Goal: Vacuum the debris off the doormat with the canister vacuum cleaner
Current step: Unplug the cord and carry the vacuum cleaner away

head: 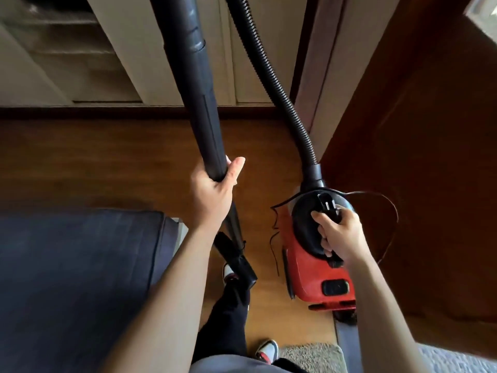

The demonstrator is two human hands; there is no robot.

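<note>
Carrying stage: left hand (212, 195) closed around wand (199, 84), right hand (338, 235) gripping canister (317, 275) handle; next, likely set down by doormat (309, 356), plug in.

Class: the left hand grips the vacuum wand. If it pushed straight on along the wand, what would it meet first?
Probably the cream cabinet front: the left hand points along the black wand toward it, though depth is unclear.

We saw dim, warm indoor light, brighter at top right; edges bowed by the wide lens, slightly soft.
</note>
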